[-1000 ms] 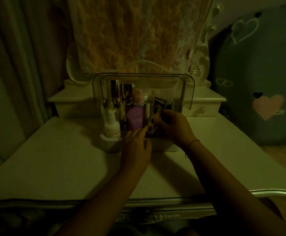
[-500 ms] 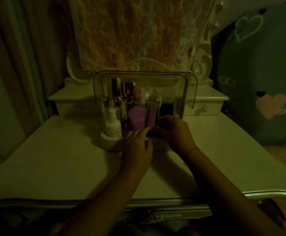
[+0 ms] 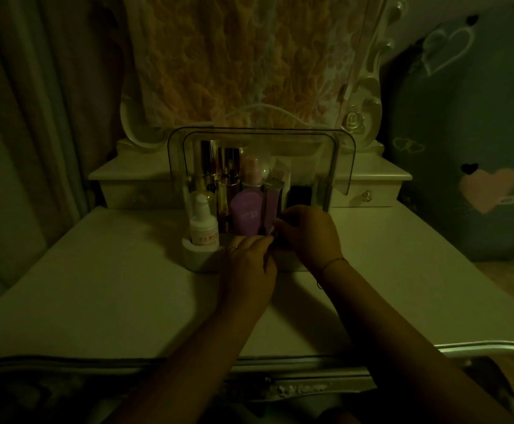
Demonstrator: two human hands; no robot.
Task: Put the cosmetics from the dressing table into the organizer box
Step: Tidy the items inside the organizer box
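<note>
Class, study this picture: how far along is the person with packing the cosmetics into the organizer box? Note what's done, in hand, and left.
Done: the white pump bottle, purple tube, gold tubes and pink-capped bottle stand in the organizer box. In hand: left hand and right hand meet at its front compartment; what they hold is hidden. Left: settling that item; the clear lid is raised.

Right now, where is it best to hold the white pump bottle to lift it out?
Probably its shoulder, from above-left: the white pump bottle stands upright, base sunk in the organizer box, gold tubes close on its right.
</note>
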